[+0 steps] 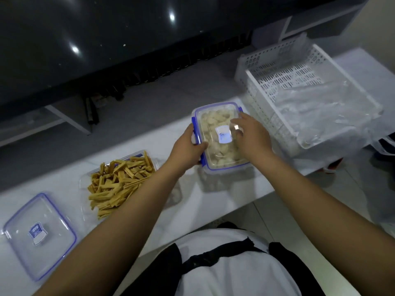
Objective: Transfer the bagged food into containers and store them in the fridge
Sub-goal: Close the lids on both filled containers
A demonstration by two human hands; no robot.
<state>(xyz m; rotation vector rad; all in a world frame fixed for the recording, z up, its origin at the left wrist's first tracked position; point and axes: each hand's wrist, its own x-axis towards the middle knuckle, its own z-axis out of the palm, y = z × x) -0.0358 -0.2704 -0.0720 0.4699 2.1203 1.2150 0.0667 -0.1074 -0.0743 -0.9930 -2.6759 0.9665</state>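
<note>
The left hand grips the left edge of a clear container with a blue-trimmed lid, its thumb lying on the lid beside the blue side clip. The right hand rests on top of the lid toward its right side, fingers bent over the surface; whether they press a clip or only lie on the plastic is hard to tell from this angle. The container holds pale, chunky food pieces and sits on the white counter, just left of a white perforated basket that holds crumpled clear plastic bags. Further left on the counter, an uncovered clear container is heaped with tan, stick-shaped food. A separate lid with a blue rim and a small label lies flat near the counter's left end, well apart from both hands.
</note>
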